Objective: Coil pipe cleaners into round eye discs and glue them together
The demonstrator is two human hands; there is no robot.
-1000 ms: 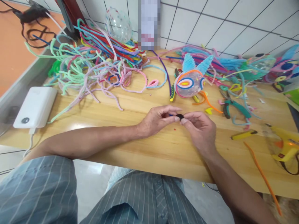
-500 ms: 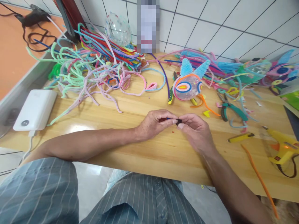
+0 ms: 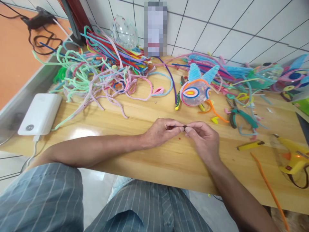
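Left hand [image 3: 159,132] and right hand [image 3: 204,138] pinch a loose dark piece [image 3: 184,128]; beyond them, the ball [image 3: 199,91] already has blue ears [image 3: 194,72].

No text, brand or number legible; upright panel [image 3: 155,30] by tiled wall [image 3: 200,35] pixelated, unreadable.

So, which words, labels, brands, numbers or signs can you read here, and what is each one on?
None can be read.
Upright panel at the back: blurred into blocks, unreadable.
White power bank: a round dark spot, too small to make out any marking.
Yellow glue gun: any marking on its red switch is too small to read.
Dark piece between the left hand and right hand: no lettering visible.
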